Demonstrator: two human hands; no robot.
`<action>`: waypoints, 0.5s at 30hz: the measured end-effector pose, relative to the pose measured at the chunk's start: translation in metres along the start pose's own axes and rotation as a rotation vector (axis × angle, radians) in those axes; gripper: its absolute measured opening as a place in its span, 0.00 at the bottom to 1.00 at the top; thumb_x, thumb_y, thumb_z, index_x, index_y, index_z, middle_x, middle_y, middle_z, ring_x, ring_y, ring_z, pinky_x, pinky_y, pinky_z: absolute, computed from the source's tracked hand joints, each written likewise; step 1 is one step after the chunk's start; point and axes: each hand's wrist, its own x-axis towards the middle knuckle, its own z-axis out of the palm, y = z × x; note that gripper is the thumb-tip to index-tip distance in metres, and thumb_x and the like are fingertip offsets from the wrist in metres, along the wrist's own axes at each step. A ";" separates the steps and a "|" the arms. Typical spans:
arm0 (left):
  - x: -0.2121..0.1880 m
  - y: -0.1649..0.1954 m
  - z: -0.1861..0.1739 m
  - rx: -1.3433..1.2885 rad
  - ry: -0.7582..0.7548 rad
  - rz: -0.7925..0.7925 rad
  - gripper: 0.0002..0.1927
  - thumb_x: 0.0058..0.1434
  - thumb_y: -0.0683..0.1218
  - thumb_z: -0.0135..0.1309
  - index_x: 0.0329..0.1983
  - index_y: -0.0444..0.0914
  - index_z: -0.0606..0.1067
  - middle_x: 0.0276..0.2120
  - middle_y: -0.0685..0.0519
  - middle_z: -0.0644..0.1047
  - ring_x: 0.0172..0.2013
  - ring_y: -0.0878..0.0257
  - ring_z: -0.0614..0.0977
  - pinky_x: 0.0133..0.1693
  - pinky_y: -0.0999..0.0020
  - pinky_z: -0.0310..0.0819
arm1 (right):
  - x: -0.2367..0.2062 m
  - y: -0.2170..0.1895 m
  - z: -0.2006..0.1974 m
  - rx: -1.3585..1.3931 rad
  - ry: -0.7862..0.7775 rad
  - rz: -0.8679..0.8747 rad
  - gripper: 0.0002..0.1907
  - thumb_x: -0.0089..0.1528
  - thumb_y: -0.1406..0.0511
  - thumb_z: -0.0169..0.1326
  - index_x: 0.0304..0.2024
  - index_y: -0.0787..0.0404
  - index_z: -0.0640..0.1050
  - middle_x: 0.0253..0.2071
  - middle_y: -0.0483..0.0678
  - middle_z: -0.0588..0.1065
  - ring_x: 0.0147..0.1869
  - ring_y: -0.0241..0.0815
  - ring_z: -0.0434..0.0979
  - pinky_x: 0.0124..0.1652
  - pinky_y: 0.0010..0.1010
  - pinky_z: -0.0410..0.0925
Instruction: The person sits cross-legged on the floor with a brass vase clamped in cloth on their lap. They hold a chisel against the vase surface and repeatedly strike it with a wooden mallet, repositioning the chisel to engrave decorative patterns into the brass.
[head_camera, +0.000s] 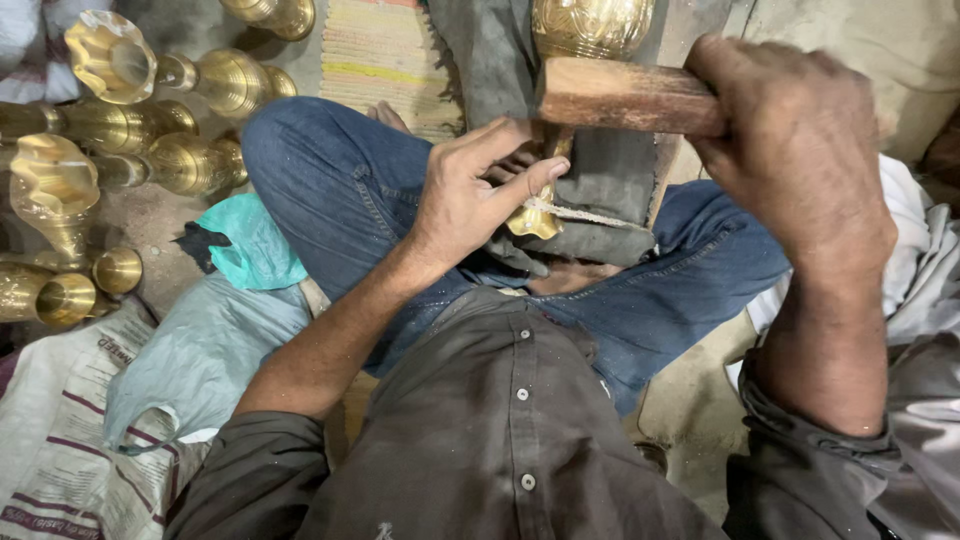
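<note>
I sit cross-legged in blue jeans (330, 190). My right hand (795, 140) grips the wooden handle of a hammer (620, 95), raised over my lap. My left hand (470, 195) pinches a small tool against a brass piece (535, 220) that is wrapped in grey cloth (600, 185) and tied with white string. The tool itself is mostly hidden by my fingers. A larger engraved brass vessel (590, 25) shows above the hammer handle.
Several shiny brass vases (110, 60) lie on the floor at the left. A teal cloth (250, 245), a pale plastic bag (190, 360) and newspaper (60, 440) lie beside my left knee. A striped mat (380, 50) is ahead; white fabric (915, 230) is at right.
</note>
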 end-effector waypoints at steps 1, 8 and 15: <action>0.000 0.001 0.000 -0.028 0.014 0.032 0.14 0.68 0.48 0.66 0.50 0.35 0.79 0.37 0.52 0.82 0.36 0.66 0.86 0.37 0.71 0.84 | -0.002 0.002 0.005 0.112 0.035 0.026 0.12 0.62 0.66 0.66 0.44 0.64 0.76 0.36 0.55 0.80 0.42 0.52 0.83 0.45 0.42 0.73; 0.001 0.007 -0.003 -0.043 0.017 0.069 0.15 0.68 0.47 0.65 0.52 0.34 0.79 0.38 0.51 0.82 0.36 0.66 0.86 0.36 0.71 0.84 | -0.012 0.014 0.020 0.139 0.146 -0.043 0.14 0.61 0.70 0.67 0.44 0.66 0.75 0.34 0.57 0.77 0.39 0.56 0.81 0.43 0.46 0.72; 0.002 0.012 -0.005 -0.079 0.016 0.016 0.15 0.67 0.47 0.66 0.51 0.34 0.80 0.36 0.51 0.82 0.34 0.67 0.85 0.36 0.72 0.83 | -0.012 0.016 0.023 0.093 0.217 -0.077 0.14 0.60 0.70 0.67 0.42 0.67 0.74 0.36 0.58 0.77 0.40 0.58 0.80 0.40 0.45 0.71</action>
